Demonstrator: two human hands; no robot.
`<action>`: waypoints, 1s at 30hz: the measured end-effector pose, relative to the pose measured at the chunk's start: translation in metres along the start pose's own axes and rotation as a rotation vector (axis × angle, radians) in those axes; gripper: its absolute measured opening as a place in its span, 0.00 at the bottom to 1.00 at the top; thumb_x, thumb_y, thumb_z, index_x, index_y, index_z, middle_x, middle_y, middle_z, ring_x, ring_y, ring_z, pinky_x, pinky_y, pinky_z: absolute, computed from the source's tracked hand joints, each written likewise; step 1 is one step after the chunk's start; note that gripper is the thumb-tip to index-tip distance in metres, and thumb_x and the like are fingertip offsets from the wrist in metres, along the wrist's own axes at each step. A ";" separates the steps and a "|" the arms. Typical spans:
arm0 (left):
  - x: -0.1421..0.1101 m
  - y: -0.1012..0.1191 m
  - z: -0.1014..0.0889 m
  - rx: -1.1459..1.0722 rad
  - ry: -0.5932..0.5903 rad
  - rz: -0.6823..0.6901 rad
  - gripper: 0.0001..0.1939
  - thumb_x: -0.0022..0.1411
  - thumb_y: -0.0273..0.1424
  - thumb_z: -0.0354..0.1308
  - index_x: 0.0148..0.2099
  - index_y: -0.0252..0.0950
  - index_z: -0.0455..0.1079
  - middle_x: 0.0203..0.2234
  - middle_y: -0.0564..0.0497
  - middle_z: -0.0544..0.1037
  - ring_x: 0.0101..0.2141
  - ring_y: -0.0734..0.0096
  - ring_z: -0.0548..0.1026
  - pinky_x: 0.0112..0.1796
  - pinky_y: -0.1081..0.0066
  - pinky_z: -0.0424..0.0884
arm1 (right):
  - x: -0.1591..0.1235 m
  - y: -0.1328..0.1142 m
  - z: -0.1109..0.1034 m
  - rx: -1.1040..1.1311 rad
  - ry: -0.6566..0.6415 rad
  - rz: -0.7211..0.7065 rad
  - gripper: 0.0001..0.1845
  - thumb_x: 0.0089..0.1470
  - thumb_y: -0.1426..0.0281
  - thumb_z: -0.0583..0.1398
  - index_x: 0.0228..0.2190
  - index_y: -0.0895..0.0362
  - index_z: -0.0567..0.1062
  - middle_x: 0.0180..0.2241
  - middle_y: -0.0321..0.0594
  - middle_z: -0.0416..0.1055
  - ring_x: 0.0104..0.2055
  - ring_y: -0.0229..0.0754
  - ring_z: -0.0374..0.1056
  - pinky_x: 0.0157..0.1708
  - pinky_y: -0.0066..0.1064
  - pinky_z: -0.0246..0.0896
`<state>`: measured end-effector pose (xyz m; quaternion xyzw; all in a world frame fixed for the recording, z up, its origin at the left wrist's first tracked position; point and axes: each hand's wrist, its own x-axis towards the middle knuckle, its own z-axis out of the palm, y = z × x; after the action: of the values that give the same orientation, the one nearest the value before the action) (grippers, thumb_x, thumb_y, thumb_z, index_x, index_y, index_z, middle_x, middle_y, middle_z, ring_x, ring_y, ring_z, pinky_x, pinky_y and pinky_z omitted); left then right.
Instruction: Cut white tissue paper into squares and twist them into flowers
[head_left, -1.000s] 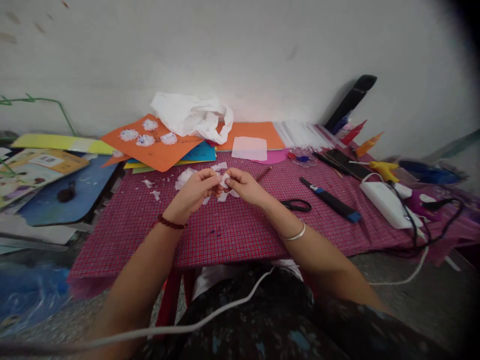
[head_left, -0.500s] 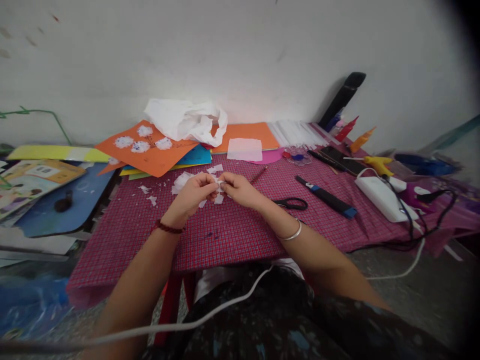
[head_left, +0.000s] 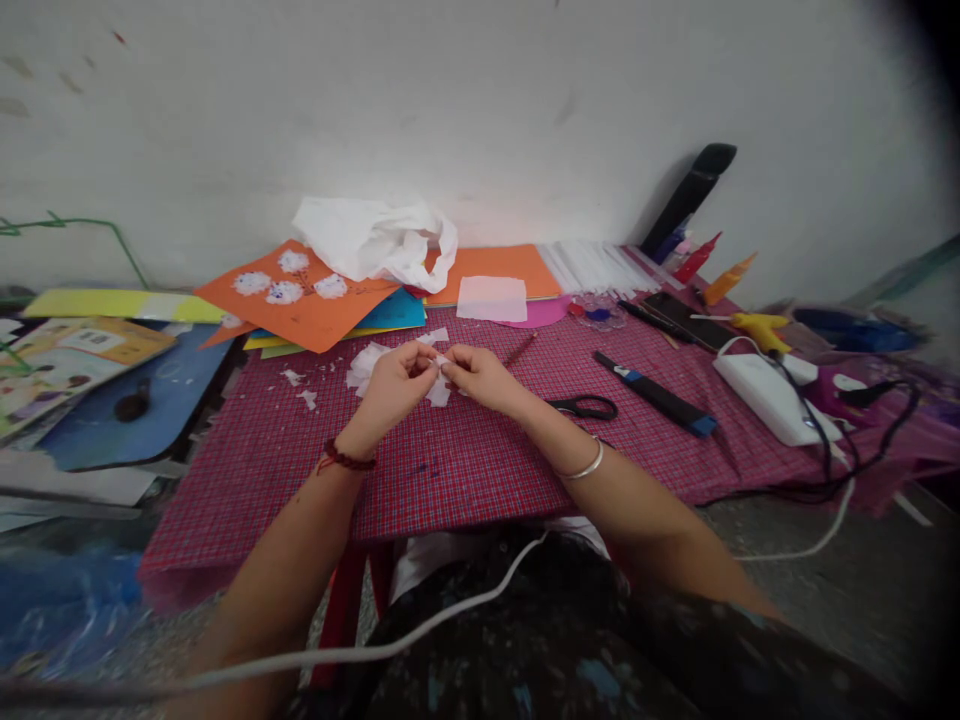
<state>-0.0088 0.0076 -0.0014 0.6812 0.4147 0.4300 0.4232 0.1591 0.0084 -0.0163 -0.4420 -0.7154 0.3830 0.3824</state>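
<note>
Thumb and fingers of my left hand (head_left: 401, 380) are pinched together, meeting the fingertips of my right hand (head_left: 480, 377) over the middle of the table. Between them shows a small bit of white tissue paper (head_left: 439, 362), mostly covered by the fingers. Behind and beneath the hands lie white paper pieces (head_left: 363, 366), partly hidden by my left hand. Small torn scraps (head_left: 307, 399) are scattered to the left. Just right of my right wrist rest black-handled scissors (head_left: 592, 407), their blades out of sight behind the arm. A brownish pencil (head_left: 521, 349) lies beyond my right hand.
Orange paper with white blossoms (head_left: 300, 300) and crumpled white tissue (head_left: 375, 240) are at the back. To the right lie a black-and-blue cutter (head_left: 660, 395), a yellow glue gun (head_left: 759, 328) and a white power box (head_left: 776, 395) with cords. A white cable (head_left: 420, 630) crosses my lap.
Both hands stay pinched together at the same spot, with slight finger movement; my left wrist has turned a little. The whole view has shifted slightly.
</note>
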 end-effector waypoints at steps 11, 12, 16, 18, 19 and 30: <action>0.002 -0.004 0.002 -0.166 0.077 -0.116 0.08 0.50 0.33 0.64 0.29 0.36 0.69 0.19 0.56 0.70 0.19 0.78 0.68 0.23 0.75 0.66 | -0.002 -0.006 0.001 0.052 0.082 0.003 0.12 0.55 0.61 0.58 0.26 0.55 0.65 0.24 0.32 0.63 0.27 0.36 0.58 0.29 0.30 0.52; 0.003 -0.005 -0.001 -0.159 0.085 -0.123 0.08 0.49 0.32 0.64 0.29 0.36 0.69 0.19 0.56 0.71 0.20 0.77 0.68 0.23 0.74 0.66 | -0.003 -0.005 0.000 0.017 0.098 0.013 0.10 0.54 0.64 0.58 0.25 0.55 0.64 0.23 0.32 0.62 0.27 0.36 0.57 0.29 0.30 0.51; 0.010 -0.007 -0.031 -0.033 0.316 -0.090 0.06 0.50 0.31 0.64 0.28 0.35 0.70 0.19 0.55 0.71 0.21 0.76 0.68 0.24 0.73 0.66 | 0.001 -0.003 -0.023 -0.129 0.189 0.034 0.09 0.53 0.70 0.57 0.23 0.55 0.63 0.22 0.33 0.62 0.26 0.36 0.56 0.29 0.32 0.50; 0.012 -0.008 -0.046 0.041 0.425 -0.089 0.06 0.51 0.30 0.64 0.27 0.36 0.70 0.18 0.55 0.70 0.20 0.74 0.67 0.24 0.72 0.65 | 0.006 -0.006 -0.040 -0.226 0.167 0.034 0.09 0.53 0.71 0.58 0.23 0.54 0.64 0.22 0.33 0.62 0.25 0.36 0.55 0.28 0.33 0.48; 0.013 -0.008 -0.052 0.078 0.451 -0.094 0.06 0.52 0.30 0.63 0.27 0.36 0.70 0.18 0.54 0.70 0.21 0.73 0.67 0.24 0.71 0.63 | 0.010 -0.008 -0.048 -0.279 0.144 0.025 0.09 0.53 0.71 0.58 0.23 0.55 0.65 0.22 0.34 0.63 0.25 0.37 0.55 0.28 0.33 0.48; 0.004 -0.008 -0.034 0.515 0.223 0.014 0.05 0.57 0.26 0.56 0.31 0.37 0.73 0.27 0.52 0.78 0.29 0.69 0.73 0.33 0.69 0.65 | 0.091 0.023 -0.035 -0.632 -0.236 -0.191 0.14 0.53 0.78 0.56 0.40 0.58 0.77 0.40 0.45 0.74 0.39 0.43 0.68 0.38 0.35 0.58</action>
<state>-0.0416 0.0212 0.0012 0.7176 0.5497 0.3857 0.1847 0.1694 0.1073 -0.0030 -0.4221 -0.8760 0.1537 0.1754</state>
